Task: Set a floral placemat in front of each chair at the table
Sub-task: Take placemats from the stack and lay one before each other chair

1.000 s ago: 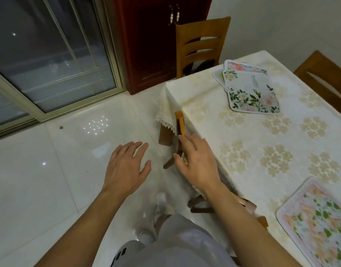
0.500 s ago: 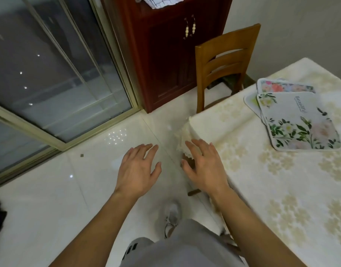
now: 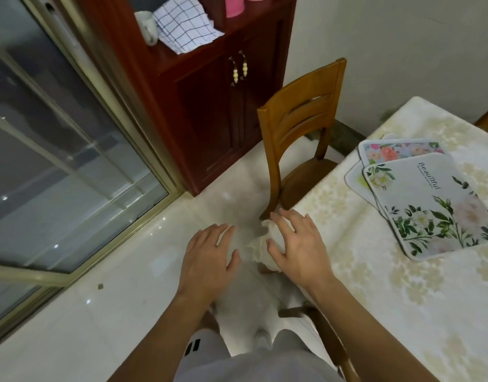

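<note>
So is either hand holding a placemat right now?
No. The left hand and right hand are both spread and hold nothing, while the stacked placemats lie untouched on the table.

Both hands empty, fingers spread, palms down. Left hand (image 3: 207, 260) over the pale floor (image 3: 105, 293); right hand (image 3: 298, 249) over the counter (image 3: 402, 299) corner, contact with the cloth unclear. Stack of floral placemats (image 3: 427, 199) lies on the counter before a wooden chair (image 3: 298, 125). Red cabinet (image 3: 209, 106) behind it carries a checked cloth (image 3: 185, 28)
</note>
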Tool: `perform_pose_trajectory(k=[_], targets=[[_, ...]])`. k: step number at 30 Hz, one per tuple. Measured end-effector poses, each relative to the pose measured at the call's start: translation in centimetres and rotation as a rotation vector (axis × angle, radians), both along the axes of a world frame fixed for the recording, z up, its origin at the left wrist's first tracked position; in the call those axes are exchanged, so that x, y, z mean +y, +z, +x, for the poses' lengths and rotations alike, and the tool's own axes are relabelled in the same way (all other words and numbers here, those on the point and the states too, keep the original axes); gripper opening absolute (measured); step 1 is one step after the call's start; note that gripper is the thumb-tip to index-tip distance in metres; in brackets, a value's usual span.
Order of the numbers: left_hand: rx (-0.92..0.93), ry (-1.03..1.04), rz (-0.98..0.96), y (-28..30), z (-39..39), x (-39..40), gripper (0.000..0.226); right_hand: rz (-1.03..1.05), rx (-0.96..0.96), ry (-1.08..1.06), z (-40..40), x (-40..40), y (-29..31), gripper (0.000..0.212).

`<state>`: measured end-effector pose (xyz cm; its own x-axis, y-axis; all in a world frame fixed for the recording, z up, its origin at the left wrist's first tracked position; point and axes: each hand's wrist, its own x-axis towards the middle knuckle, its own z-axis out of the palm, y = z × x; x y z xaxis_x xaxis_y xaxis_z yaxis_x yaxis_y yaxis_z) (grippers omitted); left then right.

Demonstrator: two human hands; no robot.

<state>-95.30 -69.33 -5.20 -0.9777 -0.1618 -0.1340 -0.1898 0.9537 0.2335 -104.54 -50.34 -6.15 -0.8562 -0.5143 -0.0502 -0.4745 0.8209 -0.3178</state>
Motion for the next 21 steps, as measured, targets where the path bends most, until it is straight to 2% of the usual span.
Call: perform_pose_trajectory(k=[12, 21], targets=[[0.079, -0.441, 0.048, -0.4, -17.3, -12.1, 0.050, 0.028, -0.023, -0.439, -8.6, -8.5, -0.1, 0.055], [0.132, -0.700, 0.060, 0.9, -27.7, -13.8, 0.051, -0.002, 0.007, -0.709, -12.2, -11.1, 0.6, 0.053]])
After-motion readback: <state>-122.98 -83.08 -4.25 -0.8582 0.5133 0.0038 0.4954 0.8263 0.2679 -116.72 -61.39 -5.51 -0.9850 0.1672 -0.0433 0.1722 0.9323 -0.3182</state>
